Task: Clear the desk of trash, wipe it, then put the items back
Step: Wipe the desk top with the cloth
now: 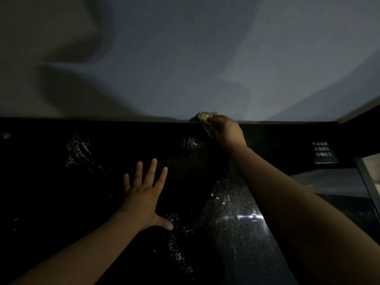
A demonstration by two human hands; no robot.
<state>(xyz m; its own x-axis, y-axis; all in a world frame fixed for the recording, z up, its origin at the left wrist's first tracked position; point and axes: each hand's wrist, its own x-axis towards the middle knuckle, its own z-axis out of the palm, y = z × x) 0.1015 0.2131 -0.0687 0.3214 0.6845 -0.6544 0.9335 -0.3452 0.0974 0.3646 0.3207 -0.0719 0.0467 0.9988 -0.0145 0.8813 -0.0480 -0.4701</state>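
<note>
- Wiping is underway: right hand [228, 133] grips a cloth [205, 120] at the desk [61, 202] back edge.
- Left hand [144, 194] lies flat, fingers spread, mid-desk.
- Pale specks [77, 150] remain; nothing returned yet.

The desk [51, 192] is black and shiny, with tiny white dots sprinkled over it in patches. The cloth [205, 120] is pale yellow, maybe cream in this dim light, and has a bumpy pattern of little squares. The wall [185, 58] is grey-blue with big dark shadow shapes on the left. The small sign [323, 153] is black with white letters in three rows.
</note>
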